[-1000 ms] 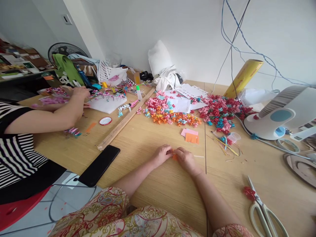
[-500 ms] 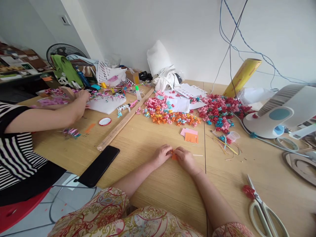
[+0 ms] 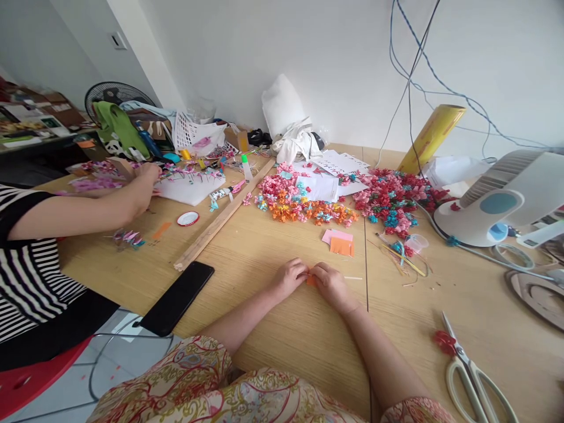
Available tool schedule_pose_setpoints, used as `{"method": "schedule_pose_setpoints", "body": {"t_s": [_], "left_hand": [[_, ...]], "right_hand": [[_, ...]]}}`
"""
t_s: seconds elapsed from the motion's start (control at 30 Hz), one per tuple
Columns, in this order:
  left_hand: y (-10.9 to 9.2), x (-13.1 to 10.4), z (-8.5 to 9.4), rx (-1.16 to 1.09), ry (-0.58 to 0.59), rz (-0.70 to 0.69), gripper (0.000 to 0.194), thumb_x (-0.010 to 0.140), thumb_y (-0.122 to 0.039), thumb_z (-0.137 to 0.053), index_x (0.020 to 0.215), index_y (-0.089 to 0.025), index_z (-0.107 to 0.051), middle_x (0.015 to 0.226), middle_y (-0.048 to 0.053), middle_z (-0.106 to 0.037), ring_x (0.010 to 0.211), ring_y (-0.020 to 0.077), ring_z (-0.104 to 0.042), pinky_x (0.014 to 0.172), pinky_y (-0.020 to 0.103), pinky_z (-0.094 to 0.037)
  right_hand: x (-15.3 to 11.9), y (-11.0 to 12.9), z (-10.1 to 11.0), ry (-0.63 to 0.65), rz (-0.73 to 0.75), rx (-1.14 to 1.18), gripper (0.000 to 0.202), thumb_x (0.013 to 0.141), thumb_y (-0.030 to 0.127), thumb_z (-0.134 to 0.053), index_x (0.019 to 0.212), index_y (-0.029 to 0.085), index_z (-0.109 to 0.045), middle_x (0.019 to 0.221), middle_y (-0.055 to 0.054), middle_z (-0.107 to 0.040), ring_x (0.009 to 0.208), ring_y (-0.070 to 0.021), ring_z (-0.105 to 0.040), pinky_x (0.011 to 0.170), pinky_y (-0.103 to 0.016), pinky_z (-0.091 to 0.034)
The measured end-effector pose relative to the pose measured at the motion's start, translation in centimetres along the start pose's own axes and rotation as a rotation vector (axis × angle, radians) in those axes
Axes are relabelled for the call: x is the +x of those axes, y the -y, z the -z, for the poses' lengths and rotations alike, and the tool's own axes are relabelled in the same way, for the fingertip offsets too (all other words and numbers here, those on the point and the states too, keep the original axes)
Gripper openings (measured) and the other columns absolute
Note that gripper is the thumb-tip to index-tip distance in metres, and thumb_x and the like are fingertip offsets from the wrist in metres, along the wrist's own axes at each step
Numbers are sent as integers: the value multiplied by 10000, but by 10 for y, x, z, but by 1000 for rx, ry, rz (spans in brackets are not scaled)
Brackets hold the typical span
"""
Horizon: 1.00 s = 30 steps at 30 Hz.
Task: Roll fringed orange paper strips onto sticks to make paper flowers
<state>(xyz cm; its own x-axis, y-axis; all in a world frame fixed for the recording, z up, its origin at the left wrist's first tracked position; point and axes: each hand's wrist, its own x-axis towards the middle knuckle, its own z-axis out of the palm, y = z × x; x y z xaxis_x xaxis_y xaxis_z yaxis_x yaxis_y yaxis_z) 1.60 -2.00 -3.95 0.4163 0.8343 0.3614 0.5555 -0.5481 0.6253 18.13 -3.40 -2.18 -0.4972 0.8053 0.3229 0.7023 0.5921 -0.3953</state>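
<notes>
My left hand and my right hand meet above the table, fingers of both closed in a pinch. Between them is a small piece of orange paper, mostly covered by my fingertips. A thin white stick shows just right of my right hand; whether it is held or lies on the table I cannot tell. Just beyond my hands lie an orange paper sheet with slits along its edge and a pink paper sheet partly under it.
Piles of paper flowers spread along the back. Scissors rest at right, near a white fan. To my left are a black phone, a wooden strip and a co-worker's arm.
My fingers shift very slightly around the orange paper, and both hands stay in place. The view tilts a little. The co-worker's arm barely moves.
</notes>
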Motion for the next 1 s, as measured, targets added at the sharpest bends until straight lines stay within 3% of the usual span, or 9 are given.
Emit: {"method": "schedule_pose_setpoints", "body": {"t_s": [0.67,1.0], "left_hand": [[-13,0,5,134,26,38,76,728,-108,-564,782,-160,-552,794,13,-519,781,132,-500,713,236,-410],[-21,2,18,188,102,-17,59,752,-155,-557,808,-174,-555,806,18,-524,795,141,-500,730,248,-402]], "right_hand": [[1,8,0,-23,-87,-106,149,838,186,-424,822,186,-572,781,-30,-532,690,-114,-507,603,-201,-368],[0,10,4,-22,-84,-150,155,847,204,-415,825,192,-567,780,-30,-530,689,-117,-505,588,-205,-356]]}}
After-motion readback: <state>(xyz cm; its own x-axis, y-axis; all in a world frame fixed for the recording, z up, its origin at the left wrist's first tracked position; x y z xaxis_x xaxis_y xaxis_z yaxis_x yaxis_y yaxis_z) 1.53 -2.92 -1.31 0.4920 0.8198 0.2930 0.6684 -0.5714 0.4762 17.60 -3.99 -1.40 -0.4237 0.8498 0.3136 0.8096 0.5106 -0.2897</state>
